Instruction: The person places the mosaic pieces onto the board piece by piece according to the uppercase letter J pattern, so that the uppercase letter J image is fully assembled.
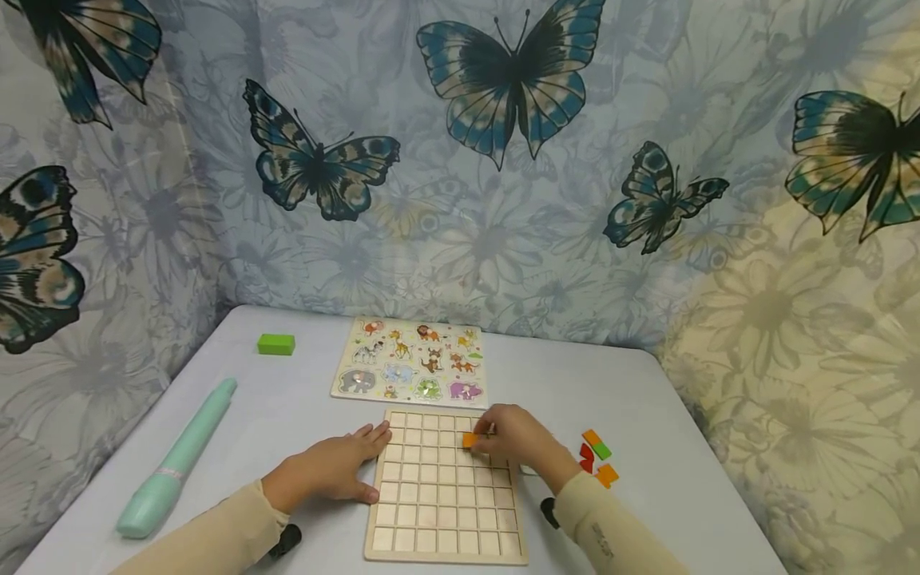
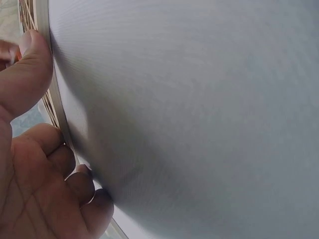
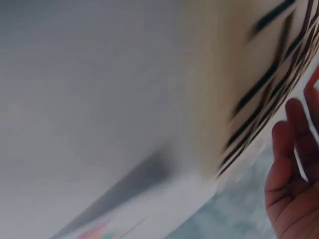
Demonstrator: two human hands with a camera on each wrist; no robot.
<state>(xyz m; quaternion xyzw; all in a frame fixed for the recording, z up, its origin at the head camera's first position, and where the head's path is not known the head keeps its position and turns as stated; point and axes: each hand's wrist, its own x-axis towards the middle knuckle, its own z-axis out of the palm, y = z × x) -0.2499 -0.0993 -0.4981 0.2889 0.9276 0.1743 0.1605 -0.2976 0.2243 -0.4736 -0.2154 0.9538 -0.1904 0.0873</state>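
Note:
A wooden grid board (image 1: 406, 540) with rows of square cells lies on the white table. My right hand (image 1: 521, 438) is over its upper right part and pinches a small orange tile (image 1: 469, 440) at the cells. At the board's left edge my left hand (image 1: 327, 469) rests with fingers extended, its fingertips and thumb touching the frame. The left wrist view shows the left thumb (image 2: 32, 74) against the board's side (image 2: 57, 102). In the right wrist view, which is blurred, the right hand's fingers (image 3: 284, 142) are beside the board (image 3: 259, 84).
Several loose pieces lie right of the board, among them a red piece (image 1: 586, 458) and an orange one (image 1: 607, 476). Behind it is an animal puzzle board (image 1: 413, 355). A green block (image 1: 276, 344) and a long mint-green object (image 1: 176, 471) are on the left.

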